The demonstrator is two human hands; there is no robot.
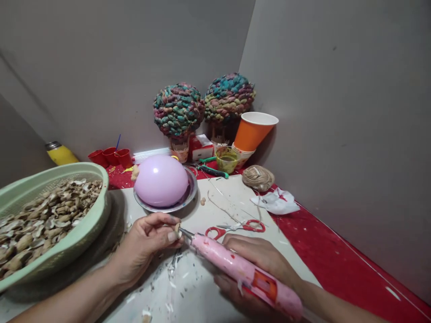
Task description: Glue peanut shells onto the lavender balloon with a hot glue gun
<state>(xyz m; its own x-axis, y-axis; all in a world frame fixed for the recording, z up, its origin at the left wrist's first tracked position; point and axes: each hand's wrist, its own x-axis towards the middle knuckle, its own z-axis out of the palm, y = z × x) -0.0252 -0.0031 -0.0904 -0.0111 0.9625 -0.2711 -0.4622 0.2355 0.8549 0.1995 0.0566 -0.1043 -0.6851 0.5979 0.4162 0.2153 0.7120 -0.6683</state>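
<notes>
My left hand (148,240) pinches a small peanut shell (177,229) between thumb and fingers. Wrapped round a pink hot glue gun (229,258) is my right hand (259,264); the metal nozzle points left and meets the shell, though whether they touch I cannot tell. Just beyond, a lilac balloon (161,180) rests on its side in a metal bowl (193,190), with a bit of shell at its left end. Red-handled scissors (215,232) lie behind the glue gun. On my left stands a green basket (97,215) full of peanut shells (50,220).
Two multicoloured shell-covered balls (179,110) on stands are at the back, beside an orange paper cup (251,134). Twine (258,178), a crumpled white cloth (278,201), green-handled pliers (213,171) and small red cups (124,158) lie around. Grey walls close in behind and right.
</notes>
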